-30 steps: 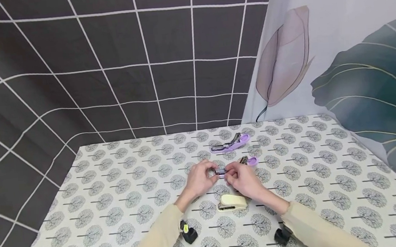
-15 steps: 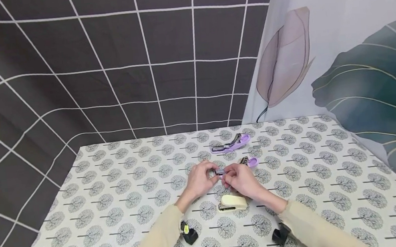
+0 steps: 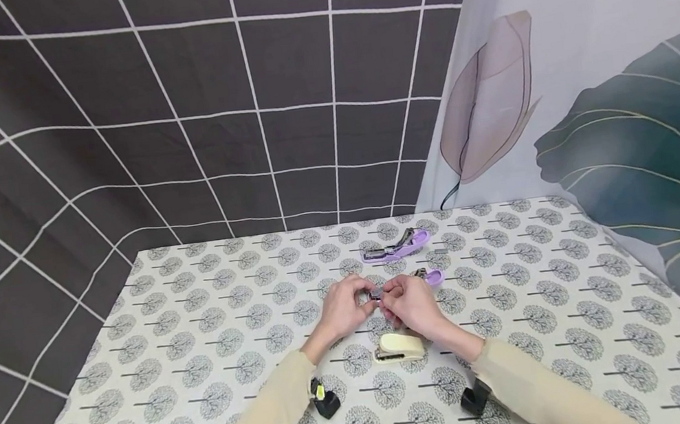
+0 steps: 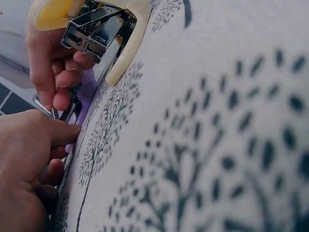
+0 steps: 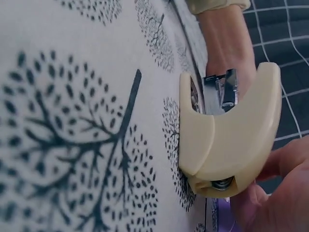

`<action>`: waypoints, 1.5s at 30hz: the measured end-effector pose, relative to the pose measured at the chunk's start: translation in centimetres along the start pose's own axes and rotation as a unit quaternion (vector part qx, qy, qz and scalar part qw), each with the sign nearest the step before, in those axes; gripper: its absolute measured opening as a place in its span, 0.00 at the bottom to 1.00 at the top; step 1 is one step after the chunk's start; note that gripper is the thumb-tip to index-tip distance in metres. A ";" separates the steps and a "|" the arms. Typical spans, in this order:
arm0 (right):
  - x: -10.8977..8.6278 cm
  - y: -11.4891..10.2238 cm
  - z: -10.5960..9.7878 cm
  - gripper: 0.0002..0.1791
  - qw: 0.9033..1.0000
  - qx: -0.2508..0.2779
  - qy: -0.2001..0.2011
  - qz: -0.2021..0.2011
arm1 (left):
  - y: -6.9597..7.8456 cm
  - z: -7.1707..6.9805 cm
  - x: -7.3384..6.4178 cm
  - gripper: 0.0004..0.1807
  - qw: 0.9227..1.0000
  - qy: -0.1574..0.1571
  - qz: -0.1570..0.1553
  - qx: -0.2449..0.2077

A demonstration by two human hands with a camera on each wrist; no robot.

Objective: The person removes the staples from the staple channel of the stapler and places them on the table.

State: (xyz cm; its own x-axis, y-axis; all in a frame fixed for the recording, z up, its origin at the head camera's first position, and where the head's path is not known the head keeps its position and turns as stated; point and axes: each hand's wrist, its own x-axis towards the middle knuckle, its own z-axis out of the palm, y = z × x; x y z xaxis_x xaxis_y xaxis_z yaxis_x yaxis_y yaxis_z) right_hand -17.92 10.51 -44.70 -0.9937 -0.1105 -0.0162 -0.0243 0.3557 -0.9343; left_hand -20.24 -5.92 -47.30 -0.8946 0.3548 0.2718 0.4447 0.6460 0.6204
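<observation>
Between the two hands lies an opened purple stapler (image 3: 435, 278), its lid folded back to the right. My left hand (image 3: 344, 308) pinches its front end between thumb and fingertips, and the purple base (image 4: 87, 94) shows beyond that thumb in the left wrist view. From the right, my right hand (image 3: 415, 306) pinches a small silver staple strip (image 3: 376, 294) over the stapler's metal channel. Most of the channel is hidden by the fingers. A cream stapler (image 3: 400, 347) rests just in front of the right hand, and its body (image 5: 231, 145) fills much of the right wrist view.
A second opened purple stapler (image 3: 402, 247) lies farther back on the tree-patterned tablecloth (image 3: 220, 376). To its right is a small grey staple strip (image 3: 440, 251). A dark gridded curtain (image 3: 195, 137) hangs behind the table.
My right hand has shifted slightly left, its fingertips closer to the left hand, and its wrist has turned inward a little. The left hand and the staplers stay where they were.
</observation>
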 end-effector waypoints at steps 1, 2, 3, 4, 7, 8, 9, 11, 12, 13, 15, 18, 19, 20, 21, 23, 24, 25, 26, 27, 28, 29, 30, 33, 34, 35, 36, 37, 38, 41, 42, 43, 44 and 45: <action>0.1 0.0 0.1 0.05 1.000 -0.015 0.007 -0.009 | 0.0 0.0 0.0 0.13 1.000 0.000 0.000 -0.001; 0.2 -0.1 0.1 0.05 0.999 -0.028 0.013 -0.018 | 0.0 0.1 0.1 0.12 1.000 0.001 0.001 -0.001; 0.2 -0.1 0.2 0.04 0.999 -0.039 0.019 -0.023 | 0.0 0.1 0.1 0.12 1.000 0.000 0.001 -0.002; 0.3 -0.1 0.2 0.04 0.998 -0.050 0.025 -0.028 | 0.0 0.2 0.1 0.12 1.000 0.000 0.002 -0.003; 0.4 0.0 0.3 0.06 0.997 -0.061 0.034 -0.025 | 0.0 0.2 0.2 0.12 1.000 0.002 0.005 -0.007; 0.4 0.0 0.3 0.06 0.997 -0.063 0.034 -0.025 | 0.1 0.2 0.2 0.12 1.000 0.003 0.007 -0.005; 0.4 0.0 0.3 0.07 0.997 -0.064 0.034 -0.024 | 0.0 0.2 0.2 0.12 1.000 0.003 0.006 -0.006; 0.4 -0.1 0.3 0.08 0.997 -0.068 0.032 -0.028 | 0.0 0.2 0.2 0.12 1.000 0.003 0.003 -0.005; 0.4 0.0 0.3 0.08 0.996 -0.071 0.031 -0.032 | 0.0 0.2 0.2 0.12 1.000 0.002 0.002 -0.004; 0.3 0.0 0.3 0.08 0.996 -0.072 0.030 -0.035 | 0.0 0.2 0.2 0.12 1.000 0.001 0.001 -0.002; 0.3 -0.1 0.2 0.07 0.997 -0.070 0.028 -0.033 | 0.0 0.2 0.1 0.12 1.000 0.000 0.000 -0.001; 0.2 -0.1 0.1 0.07 0.998 -0.061 0.023 -0.023 | -0.1 0.3 0.1 0.11 1.000 0.002 0.000 0.000; 0.2 -0.1 0.1 0.07 0.998 -0.055 0.021 -0.016 | -0.1 0.3 0.1 0.11 1.000 0.001 -0.001 -0.001; 0.2 -0.1 0.0 0.07 0.998 -0.052 0.019 -0.012 | -0.1 0.3 0.1 0.11 1.000 0.002 -0.001 -0.002; 0.2 -0.1 -0.1 0.08 0.999 -0.049 0.019 -0.009 | -0.1 0.3 0.1 0.12 1.000 0.002 -0.002 -0.003; 0.1 -0.1 -0.2 0.08 0.999 -0.043 0.017 -0.008 | 0.0 0.2 0.1 0.12 1.000 0.003 -0.003 -0.003; 0.1 -0.1 -0.3 0.08 0.999 -0.041 0.017 -0.008 | 0.0 0.2 0.1 0.12 1.000 0.002 -0.004 -0.003; 0.1 -0.1 -0.4 0.08 0.999 -0.037 0.018 -0.007 | 0.0 0.2 0.1 0.12 1.000 0.001 -0.006 -0.003; 0.1 -0.1 -0.5 0.08 0.999 -0.034 0.019 -0.009 | 0.0 0.2 0.1 0.12 1.000 0.000 -0.007 -0.003; 0.1 -0.1 -0.6 0.08 0.999 -0.032 0.021 -0.010 | 0.0 0.2 0.1 0.12 1.000 0.000 -0.008 -0.003; 0.0 -0.2 -0.7 0.08 0.999 -0.031 0.021 -0.011 | 0.0 0.2 0.0 0.13 1.000 -0.001 -0.010 -0.005; 0.0 -0.2 -0.8 0.08 0.999 -0.028 0.022 -0.012 | 0.1 0.1 0.0 0.13 1.000 -0.002 -0.013 -0.006; 0.0 -0.3 -0.9 0.08 0.999 -0.026 0.023 -0.012 | 0.1 0.1 0.0 0.13 1.000 -0.004 -0.015 -0.007; -0.1 -0.5 -1.2 0.07 0.999 -0.021 0.020 -0.013 | 0.1 0.0 0.0 0.13 1.000 -0.006 -0.017 -0.012; -0.2 -0.6 -1.3 0.07 1.000 -0.018 0.019 -0.013 | 0.1 0.0 0.0 0.13 1.000 -0.007 -0.019 -0.014; -0.2 -0.6 -1.4 0.07 1.000 -0.013 0.018 -0.013 | 0.2 -0.1 0.0 0.12 1.000 -0.008 -0.020 -0.015; -0.3 -0.7 -1.5 0.07 1.000 -0.011 0.017 -0.013 | 0.2 -0.1 0.0 0.12 1.000 -0.009 -0.021 -0.017; -0.3 -0.7 -1.6 0.07 1.000 -0.007 0.016 -0.012 | 0.2 -0.1 0.0 0.12 1.000 -0.009 -0.022 -0.018; -0.3 -0.7 -1.7 0.07 1.000 -0.006 0.017 -0.012 | 0.2 -0.1 0.0 0.12 1.000 -0.009 -0.023 -0.019; -0.4 -0.8 -2.0 0.08 1.000 0.004 0.016 -0.010 | 0.2 -0.2 0.0 0.12 1.000 -0.007 -0.021 -0.017; -0.4 -0.8 -2.1 0.08 1.000 0.007 0.015 -0.009 | 0.2 -0.1 0.0 0.12 1.000 -0.006 -0.020 -0.016; -0.4 -0.8 -2.2 0.08 1.000 0.009 0.015 -0.008 | 0.2 -0.1 0.0 0.12 1.000 -0.006 -0.020 -0.014; -0.4 -0.8 -2.4 0.08 1.000 0.011 0.013 -0.008 | 0.2 -0.1 0.0 0.12 1.000 -0.005 -0.019 -0.013; -0.4 -0.8 -2.5 0.08 1.000 0.013 0.012 -0.008 | 0.1 -0.1 0.0 0.12 1.000 -0.005 -0.018 -0.012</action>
State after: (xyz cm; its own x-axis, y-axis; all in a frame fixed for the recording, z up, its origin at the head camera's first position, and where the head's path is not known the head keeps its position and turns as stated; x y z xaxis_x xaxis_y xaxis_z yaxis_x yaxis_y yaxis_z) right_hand -17.76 12.58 -43.03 -0.9956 -0.0933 0.0065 -0.0370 0.3290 -0.9436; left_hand -20.17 -5.89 -47.15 -0.9096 0.3383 0.2411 0.4104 0.6425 0.6471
